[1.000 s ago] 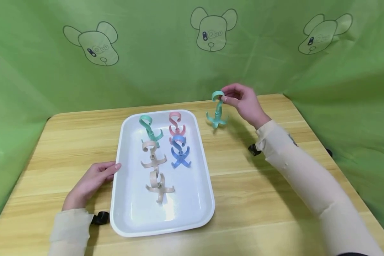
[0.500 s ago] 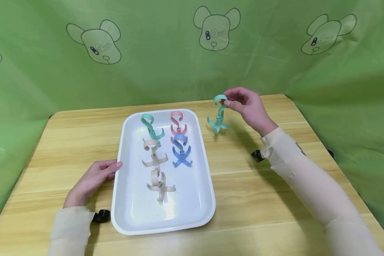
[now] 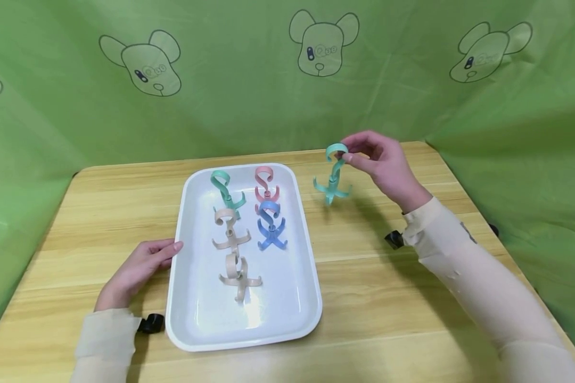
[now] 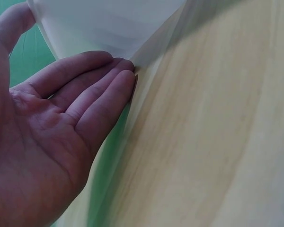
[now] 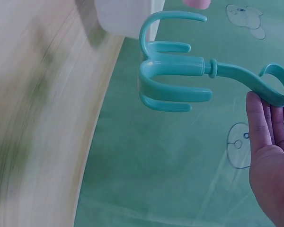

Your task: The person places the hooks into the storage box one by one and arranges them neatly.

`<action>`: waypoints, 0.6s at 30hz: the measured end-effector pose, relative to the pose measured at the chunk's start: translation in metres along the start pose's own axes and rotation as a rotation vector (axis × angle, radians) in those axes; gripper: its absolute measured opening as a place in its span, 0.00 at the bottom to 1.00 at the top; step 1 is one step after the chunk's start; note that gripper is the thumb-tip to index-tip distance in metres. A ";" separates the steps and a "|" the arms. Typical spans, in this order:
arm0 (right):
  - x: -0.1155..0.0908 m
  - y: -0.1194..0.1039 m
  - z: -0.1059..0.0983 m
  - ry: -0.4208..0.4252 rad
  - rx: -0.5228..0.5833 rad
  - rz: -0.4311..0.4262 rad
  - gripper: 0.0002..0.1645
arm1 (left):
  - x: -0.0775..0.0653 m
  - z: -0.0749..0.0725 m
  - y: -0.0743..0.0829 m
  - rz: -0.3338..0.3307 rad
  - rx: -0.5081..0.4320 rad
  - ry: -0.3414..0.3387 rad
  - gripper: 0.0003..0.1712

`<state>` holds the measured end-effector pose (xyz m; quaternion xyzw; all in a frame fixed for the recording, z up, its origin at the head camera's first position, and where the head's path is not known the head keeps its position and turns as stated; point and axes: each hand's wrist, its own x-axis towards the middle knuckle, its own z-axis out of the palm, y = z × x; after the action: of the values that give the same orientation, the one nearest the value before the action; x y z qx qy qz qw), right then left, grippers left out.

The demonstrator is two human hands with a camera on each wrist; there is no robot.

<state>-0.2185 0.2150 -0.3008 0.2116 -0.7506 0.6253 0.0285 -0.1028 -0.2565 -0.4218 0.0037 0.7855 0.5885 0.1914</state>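
Note:
My right hand (image 3: 383, 162) pinches the upper curl of a teal four-pronged hook hanger (image 3: 333, 183). It hangs upright, prongs down, over the table right of the tray. From the right wrist view, the teal hanger (image 5: 175, 66) is apart from the wood, fingertips at its curl. At the left, my left hand (image 3: 141, 268) grips the rim of a white tray (image 3: 311, 276), thumb over the edge; in the left wrist view its fingers lie against the tray's outer side. Inside the tray are a green hanger (image 3: 227, 198), a pink one (image 3: 264, 178), a blue one (image 3: 271, 234) and two beige hangers (image 3: 241, 279).
The wooden table (image 3: 378, 308) reaches back to a green curtain (image 3: 239, 106) printed with mouse heads. Black wrist mounts (image 3: 152, 323) sit by both cuffs. The tray's front part shows bare white floor.
My right hand has moved a little to the right and toward me, carrying the teal hook hanger. The left hand and the hangers in the tray stay where they were.

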 end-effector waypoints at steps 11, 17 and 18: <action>-0.015 -0.018 0.014 -0.074 0.120 -0.025 0.13 | -0.004 -0.004 0.007 -0.012 0.017 -0.018 0.32; -0.021 -0.023 0.020 -0.101 0.149 -0.069 0.12 | -0.003 -0.004 0.007 -0.011 0.000 -0.028 0.32; -0.021 -0.024 0.021 -0.107 0.158 -0.084 0.11 | -0.002 -0.003 0.007 -0.010 -0.005 -0.029 0.32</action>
<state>-0.1863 0.1980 -0.2900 0.2774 -0.6899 0.6686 -0.0021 -0.1031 -0.2582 -0.4141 0.0078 0.7812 0.5892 0.2060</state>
